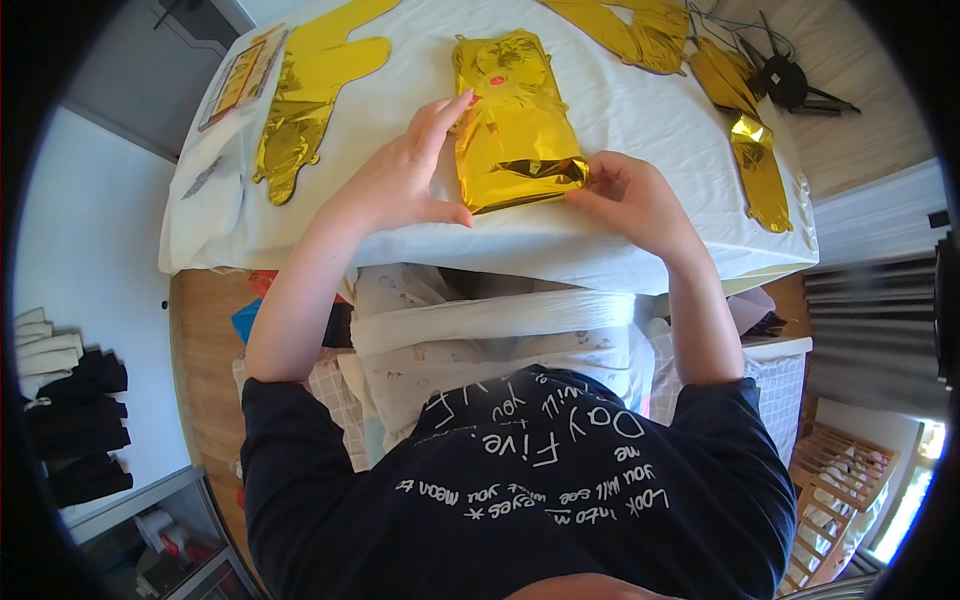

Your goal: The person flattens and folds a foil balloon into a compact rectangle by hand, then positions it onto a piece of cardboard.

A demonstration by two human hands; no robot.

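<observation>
Pressing left hand (400,180) flat against folded gold foil balloon (512,120) on white-covered bench (620,110); right hand (630,200) fingers (600,178) pinching its near corner, foil lying between both hands.

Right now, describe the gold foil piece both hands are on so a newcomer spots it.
On the white-covered table, look at the near edge's middle. The folded, rectangular gold foil bundle lies between the left hand and right hand; the other gold foil pieces lie flat, untouched.
</observation>
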